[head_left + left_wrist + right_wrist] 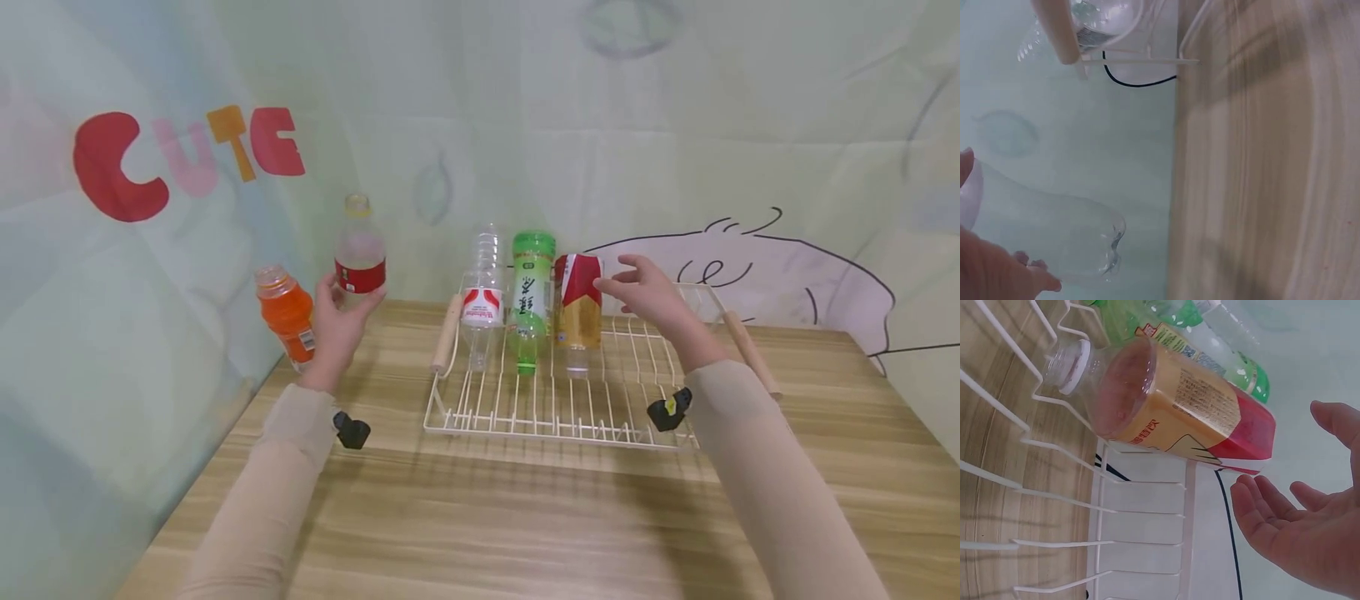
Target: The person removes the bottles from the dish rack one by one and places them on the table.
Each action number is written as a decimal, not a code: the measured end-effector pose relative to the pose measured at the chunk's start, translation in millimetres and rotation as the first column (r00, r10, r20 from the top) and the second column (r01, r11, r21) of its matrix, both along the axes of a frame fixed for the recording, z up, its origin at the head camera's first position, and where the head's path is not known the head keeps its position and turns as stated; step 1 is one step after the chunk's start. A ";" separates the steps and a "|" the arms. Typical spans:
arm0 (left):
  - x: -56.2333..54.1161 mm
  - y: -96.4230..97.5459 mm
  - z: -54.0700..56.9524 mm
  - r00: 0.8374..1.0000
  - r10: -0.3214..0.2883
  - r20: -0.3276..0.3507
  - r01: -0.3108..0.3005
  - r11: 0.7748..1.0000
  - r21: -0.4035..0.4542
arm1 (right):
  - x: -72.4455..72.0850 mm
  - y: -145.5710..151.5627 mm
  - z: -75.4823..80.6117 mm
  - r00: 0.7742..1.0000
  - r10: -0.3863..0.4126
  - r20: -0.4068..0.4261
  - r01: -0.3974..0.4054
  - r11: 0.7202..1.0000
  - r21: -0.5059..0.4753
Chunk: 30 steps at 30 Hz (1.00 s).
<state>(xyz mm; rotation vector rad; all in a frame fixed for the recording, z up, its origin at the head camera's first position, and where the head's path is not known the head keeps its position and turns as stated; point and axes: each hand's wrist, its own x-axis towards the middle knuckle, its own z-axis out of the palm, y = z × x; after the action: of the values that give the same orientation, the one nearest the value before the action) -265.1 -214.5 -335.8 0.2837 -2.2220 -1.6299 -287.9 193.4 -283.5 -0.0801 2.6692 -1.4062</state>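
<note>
My left hand [339, 329] grips a clear plastic bottle [362, 250] with a red label, raised upright with its open neck upward. In the left wrist view the lower part of this bottle [1066, 225] appears see-through, with fingers around it. The right hand [651, 293] has its fingers spread beside a red-and-gold-labelled bottle [579, 304], which stands neck down in the wire drying rack [555, 433]. In the right wrist view there is a gap between the fingertips [1244, 487] and that bottle's base. A green bottle [532, 275] and a clear bottle [482, 308] stand inverted alongside it.
A bottle with an orange label [287, 312] stands on the wooden table [480, 525], just left of the left hand. The rack carries wooden handles [447, 333] on both sides. A printed curtain [420, 100] hangs behind and along the left side.
</note>
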 end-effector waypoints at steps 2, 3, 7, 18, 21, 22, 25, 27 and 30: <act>-3.1 -2.4 -5.6 1.000 0.003 0.014 -0.004 1.000 0.023 | -2.5 0.8 -2.0 1.000 -0.006 0.006 0.006 1.000 0.007; -4.5 -3.7 -8.5 1.000 0.005 0.023 -0.006 1.000 0.027 | -3.4 0.9 -3.1 1.000 -0.008 0.011 0.008 1.000 0.012; -7.7 -7.6 -19.0 0.998 0.008 0.068 -0.010 1.000 0.024 | -7.6 0.5 -9.2 0.999 0.002 0.055 -0.003 0.999 0.033; -12.3 -12.8 -35.9 0.993 -0.004 0.120 0.001 1.000 0.025 | -12.7 -6.3 -18.8 0.991 0.042 0.128 -0.049 0.998 0.047; -13.8 -12.8 -38.8 0.994 -0.005 0.110 0.001 0.999 0.032 | -12.9 -7.5 -21.1 0.988 0.053 0.144 -0.060 0.997 0.040; -14.6 -12.5 -39.8 0.994 -0.003 0.112 -0.001 0.999 0.039 | -13.2 -7.5 -22.2 0.987 0.056 0.151 -0.063 0.997 0.039; -17.6 -11.3 -42.4 0.991 0.009 0.131 -0.016 0.999 0.051 | -14.1 -7.6 -25.9 0.982 0.067 0.174 -0.074 0.997 0.029; -19.3 -10.5 -44.0 0.988 0.013 0.156 -0.023 0.997 0.068 | -14.9 -7.7 -28.3 0.980 0.074 0.186 -0.080 0.997 0.022; -20.5 -10.4 -45.9 0.984 0.020 0.175 -0.035 0.996 0.083 | -16.7 -8.1 -31.1 0.977 0.085 0.197 -0.088 0.996 0.010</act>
<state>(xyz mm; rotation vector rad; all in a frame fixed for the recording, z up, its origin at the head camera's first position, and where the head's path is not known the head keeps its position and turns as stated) -285.6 -224.8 -381.7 0.4959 -2.2645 -1.7484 -304.6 185.4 -314.6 -0.0517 2.4865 -1.2902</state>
